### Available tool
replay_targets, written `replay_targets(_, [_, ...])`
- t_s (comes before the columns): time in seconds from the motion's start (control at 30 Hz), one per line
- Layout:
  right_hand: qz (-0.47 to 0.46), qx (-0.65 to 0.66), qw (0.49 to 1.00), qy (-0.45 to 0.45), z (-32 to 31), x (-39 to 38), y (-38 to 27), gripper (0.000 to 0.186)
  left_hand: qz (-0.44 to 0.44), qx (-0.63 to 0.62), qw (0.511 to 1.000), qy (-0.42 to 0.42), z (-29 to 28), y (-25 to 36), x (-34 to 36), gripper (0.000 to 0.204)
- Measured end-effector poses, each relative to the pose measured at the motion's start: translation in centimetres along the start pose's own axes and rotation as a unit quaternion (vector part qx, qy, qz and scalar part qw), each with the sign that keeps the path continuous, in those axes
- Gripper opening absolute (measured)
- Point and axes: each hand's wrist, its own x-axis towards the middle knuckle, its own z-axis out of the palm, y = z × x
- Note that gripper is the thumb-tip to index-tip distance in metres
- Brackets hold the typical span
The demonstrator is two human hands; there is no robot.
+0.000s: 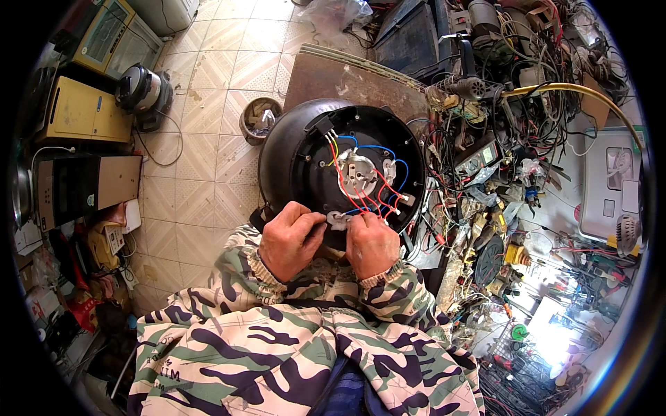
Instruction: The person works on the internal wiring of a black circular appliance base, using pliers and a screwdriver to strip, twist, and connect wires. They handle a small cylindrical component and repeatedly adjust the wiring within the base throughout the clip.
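Pale tiled floor (208,166) fills the left, with boxes and a small cooker (142,90) at the far left and a little bucket (260,119) of scraps nearer the middle. The upturned black cooker base (298,159) sits centre, wires exposed. Left hand (290,239) and right hand (373,244) are both pinched closed on a small white part (338,220) at its near edge. Tangled wires crowd the table (499,208) on the right.

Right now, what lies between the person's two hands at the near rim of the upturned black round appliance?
In the head view, a small white plastic connector piece sits between the left hand and right hand, with red wires running to it.
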Motion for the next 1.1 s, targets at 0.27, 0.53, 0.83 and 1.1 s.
replay_targets(0.27, [-0.001, 0.03, 0.999, 0.025, -0.24, -0.12, -0.09, 0.005, 0.005, 0.005, 1.0, 0.002, -0.06, 0.11, 0.06, 0.021])
replay_targets(0.53, [0.002, 0.028, 0.999, 0.028, -0.21, -0.01, 0.05, 0.007, 0.008, 0.005, 1.0, 0.005, 0.06, -0.12, -0.05, 0.023])
replay_targets(0.83, [-0.001, 0.031, 0.998, 0.057, 0.05, -0.02, -0.08, 0.007, 0.01, -0.001, 1.0, 0.004, 0.06, -0.21, -0.05, 0.022])
replay_targets(1.1, [-0.006, 0.059, 0.997, 0.049, -0.07, 0.03, 0.08, 0.01, 0.01, 0.002, 1.0, 0.008, 0.11, -0.27, -0.1, 0.023])
